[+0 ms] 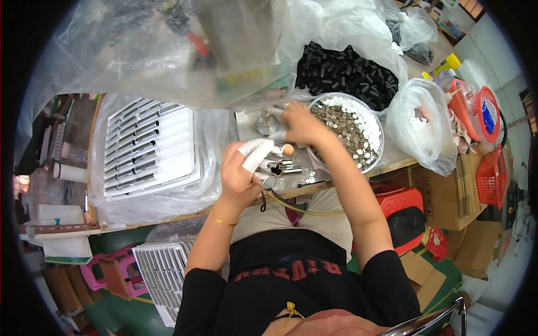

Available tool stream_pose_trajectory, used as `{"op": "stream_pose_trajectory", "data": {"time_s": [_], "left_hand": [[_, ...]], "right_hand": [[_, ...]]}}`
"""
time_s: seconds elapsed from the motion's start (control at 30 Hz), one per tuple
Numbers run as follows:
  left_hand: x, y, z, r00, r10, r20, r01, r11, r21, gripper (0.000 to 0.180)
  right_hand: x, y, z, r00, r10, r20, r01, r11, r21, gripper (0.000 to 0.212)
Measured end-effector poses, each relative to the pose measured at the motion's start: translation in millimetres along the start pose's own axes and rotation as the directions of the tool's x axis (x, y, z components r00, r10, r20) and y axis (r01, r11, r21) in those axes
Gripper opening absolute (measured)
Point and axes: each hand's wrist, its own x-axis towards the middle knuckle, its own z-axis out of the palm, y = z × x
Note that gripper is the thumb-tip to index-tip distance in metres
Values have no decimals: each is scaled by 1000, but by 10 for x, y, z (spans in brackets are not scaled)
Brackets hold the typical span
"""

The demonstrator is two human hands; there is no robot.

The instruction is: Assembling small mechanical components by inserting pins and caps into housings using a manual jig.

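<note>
My left hand (240, 172), white covers on its fingertips, is closed around what looks like a shiny metal tube (278, 151), mostly hidden by the fingers. Just beyond, my right hand (302, 126) reaches to a round-based metal fixture (267, 124). Its fingers are bent close to the fixture's post, and what they grip is too small to make out. Several short chrome tubes (284, 168) lie on the bench beside my left hand. A round bowl (383, 147) full of small silver and white discs (338, 127) stands right of my right hand.
On the left, a white tray (182, 143) holds rows of chrome tubes. Black cylindrical pieces (347, 73) are heaped in a plastic bag behind the bowl. Clear plastic sheeting (140, 50) hangs across the far left. Another plastic bag (423, 126) and a red basket (493, 176) are at right.
</note>
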Motion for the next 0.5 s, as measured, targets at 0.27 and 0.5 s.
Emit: {"op": "stream_pose_trajectory", "data": {"time_s": [0.27, 0.5], "left_hand": [[-582, -102, 392, 885, -191, 424, 99, 968, 229, 32], [-433, -726, 454, 952, -304, 41, 289, 933, 217, 22]], "right_hand": [[710, 698, 264, 964, 142, -226, -196, 951, -239, 20], [634, 589, 198, 920, 232, -317, -243, 970, 3, 15]]}}
